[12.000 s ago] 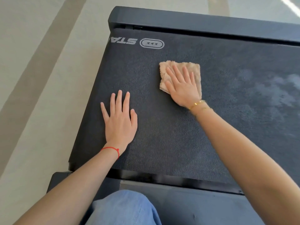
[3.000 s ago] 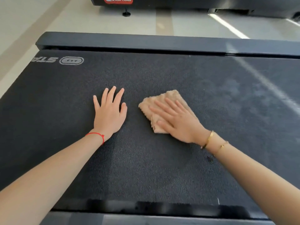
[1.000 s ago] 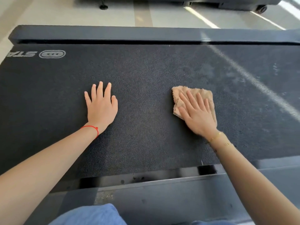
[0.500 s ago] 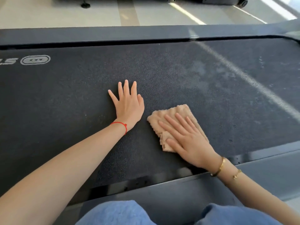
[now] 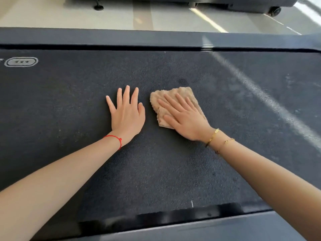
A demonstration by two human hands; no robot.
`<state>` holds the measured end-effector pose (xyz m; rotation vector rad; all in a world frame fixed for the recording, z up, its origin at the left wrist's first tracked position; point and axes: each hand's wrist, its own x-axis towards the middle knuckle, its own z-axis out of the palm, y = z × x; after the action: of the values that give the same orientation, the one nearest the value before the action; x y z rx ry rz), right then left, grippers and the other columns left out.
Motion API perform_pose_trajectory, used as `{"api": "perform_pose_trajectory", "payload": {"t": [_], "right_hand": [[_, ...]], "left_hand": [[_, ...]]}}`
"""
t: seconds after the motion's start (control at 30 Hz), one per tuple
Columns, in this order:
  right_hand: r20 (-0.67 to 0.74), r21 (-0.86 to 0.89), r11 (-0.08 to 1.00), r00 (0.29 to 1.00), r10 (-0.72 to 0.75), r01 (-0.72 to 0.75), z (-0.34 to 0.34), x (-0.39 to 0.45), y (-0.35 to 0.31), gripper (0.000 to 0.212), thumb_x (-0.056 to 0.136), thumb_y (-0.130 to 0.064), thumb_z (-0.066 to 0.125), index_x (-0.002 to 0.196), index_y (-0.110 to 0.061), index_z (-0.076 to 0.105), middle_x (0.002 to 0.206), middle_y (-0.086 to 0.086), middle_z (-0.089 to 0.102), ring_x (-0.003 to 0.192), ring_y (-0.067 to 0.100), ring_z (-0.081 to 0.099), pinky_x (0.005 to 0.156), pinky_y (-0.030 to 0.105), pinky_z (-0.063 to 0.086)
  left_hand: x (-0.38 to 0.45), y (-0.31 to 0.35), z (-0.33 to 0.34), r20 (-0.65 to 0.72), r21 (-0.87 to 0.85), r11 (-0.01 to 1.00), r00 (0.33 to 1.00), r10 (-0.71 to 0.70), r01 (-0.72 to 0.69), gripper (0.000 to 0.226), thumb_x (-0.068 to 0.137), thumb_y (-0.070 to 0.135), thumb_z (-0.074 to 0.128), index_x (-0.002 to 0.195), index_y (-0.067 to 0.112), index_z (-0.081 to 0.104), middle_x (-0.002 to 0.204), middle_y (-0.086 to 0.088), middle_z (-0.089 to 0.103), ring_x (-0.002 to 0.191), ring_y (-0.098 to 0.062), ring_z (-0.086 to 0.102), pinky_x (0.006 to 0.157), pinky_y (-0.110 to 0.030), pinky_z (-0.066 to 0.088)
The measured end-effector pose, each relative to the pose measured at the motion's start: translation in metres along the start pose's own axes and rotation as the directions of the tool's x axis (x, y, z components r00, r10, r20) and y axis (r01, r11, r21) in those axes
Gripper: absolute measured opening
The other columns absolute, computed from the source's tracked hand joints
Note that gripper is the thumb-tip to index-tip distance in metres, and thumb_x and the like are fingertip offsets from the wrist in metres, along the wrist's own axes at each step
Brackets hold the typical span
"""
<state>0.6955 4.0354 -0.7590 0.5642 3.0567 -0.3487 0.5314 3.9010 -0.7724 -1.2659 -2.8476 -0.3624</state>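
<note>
Cloth (image 5: 184, 93) under right hand (image 5: 186, 120), amid open belt (image 5: 165, 171).

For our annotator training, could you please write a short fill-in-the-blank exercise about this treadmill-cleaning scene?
The right hand presses the tan cloth flat on the treadmill belt; the left hand holds ____.
The left wrist wears a ____ string.
The right wrist wears ____ gold bracelets.
Missing words: nothing; red; two.

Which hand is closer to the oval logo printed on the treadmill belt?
Left. The left hand lies flat, right of the oval logo; the right hand, on the cloth, is farther right.
</note>
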Motion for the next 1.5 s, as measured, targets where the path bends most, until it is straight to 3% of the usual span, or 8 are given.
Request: {"api": "perform_pose_trajectory", "payload": {"t": [0.27,0.53,0.73,0.93,1.1,1.27,1.4,1.5], "right_hand": [[-0.019,0.033,0.927,0.927,0.374,-0.374,-0.031,0.106,0.084,0.055,0.103,-0.051,0.015,0.156,-0.04,0.004,0.165,-0.01,-0.004,0.152,0.029,-0.008,0.121,0.048,-0.01],[-0.004,-0.022,0.998,0.999,-0.051,0.051,-0.012,0.1,0.018,0.054,0.105,-0.049,0.019,0.157,-0.036,0.008,0.166,-0.009,0.0,0.152,0.028,-0.005,0.121,0.046,-0.009],[-0.054,0.016,0.983,0.981,0.185,-0.184,-0.029,0.063,0.094,0.054,0.105,-0.049,0.022,0.156,-0.04,0.011,0.165,-0.011,0.003,0.153,0.025,-0.002,0.122,0.043,-0.007],[-0.018,0.052,0.932,0.933,0.359,-0.358,-0.043,0.142,0.118,0.056,0.104,-0.049,0.015,0.157,-0.036,0.005,0.166,-0.007,-0.004,0.152,0.03,-0.009,0.121,0.048,-0.011],[0.048,0.027,0.973,0.972,0.229,-0.231,-0.039,0.209,0.062,0.058,0.103,-0.048,0.012,0.157,-0.035,-0.002,0.165,-0.006,-0.009,0.151,0.031,-0.013,0.119,0.05,-0.015],[0.043,-0.029,0.999,0.999,-0.015,0.016,-0.026,0.185,0.046,0.057,0.103,-0.052,0.014,0.157,-0.038,0.003,0.166,-0.01,-0.003,0.152,0.026,-0.007,0.119,0.044,-0.011],[-0.08,-0.077,0.979,0.98,0.183,-0.189,-0.046,0.161,0.123,0.058,0.103,-0.053,0.014,0.158,-0.033,0.008,0.166,-0.006,0.003,0.152,0.024,-0.002,0.121,0.043,-0.008],[-0.027,-0.018,0.915,0.915,0.403,-0.403,-0.058,0.157,0.16,0.059,0.102,-0.053,0.01,0.157,-0.035,0.001,0.166,-0.007,-0.007,0.152,0.028,-0.008,0.121,0.047,-0.012]], "left_hand": [[0.0,0.005,-0.003,-0.01,-0.008,1.0,1.0,-0.016,0.016,0.057,0.102,0.033,0.026,0.157,0.022,0.019,0.165,-0.005,0.015,0.153,-0.025,0.006,0.12,-0.061,0.003],[0.001,0.004,-0.007,-0.004,-0.018,1.0,1.0,-0.003,0.003,0.056,0.102,0.03,0.034,0.156,0.022,0.023,0.163,-0.004,0.019,0.152,-0.022,0.007,0.12,-0.061,0.005],[-0.001,0.007,-0.01,0.018,0.024,1.0,1.0,-0.02,0.02,0.056,0.102,0.032,0.03,0.157,0.023,0.022,0.164,-0.004,0.017,0.153,-0.023,0.008,0.12,-0.06,0.006],[0.0,0.009,-0.007,0.011,0.039,0.999,0.999,-0.039,0.038,0.057,0.101,0.033,0.027,0.157,0.023,0.021,0.164,-0.004,0.017,0.153,-0.023,0.008,0.12,-0.061,0.008],[0.002,0.006,-0.003,0.003,0.047,0.998,0.999,-0.036,0.036,0.058,0.1,0.034,0.027,0.157,0.025,0.019,0.164,-0.002,0.017,0.153,-0.021,0.007,0.12,-0.06,0.008],[0.001,0.004,-0.004,0.0,0.037,0.999,1.0,-0.029,0.029,0.058,0.1,0.036,0.026,0.157,0.026,0.019,0.164,-0.001,0.017,0.153,-0.02,0.007,0.121,-0.059,0.008],[0.0,0.004,-0.002,0.005,0.056,0.998,1.0,-0.021,0.021,0.059,0.1,0.037,0.022,0.158,0.026,0.016,0.165,-0.001,0.015,0.153,-0.021,0.006,0.121,-0.058,0.008],[0.002,0.006,-0.001,-0.001,0.056,0.998,1.0,-0.027,0.027,0.058,0.1,0.036,0.024,0.157,0.025,0.017,0.164,-0.002,0.016,0.153,-0.021,0.006,0.12,-0.06,0.008]]}}
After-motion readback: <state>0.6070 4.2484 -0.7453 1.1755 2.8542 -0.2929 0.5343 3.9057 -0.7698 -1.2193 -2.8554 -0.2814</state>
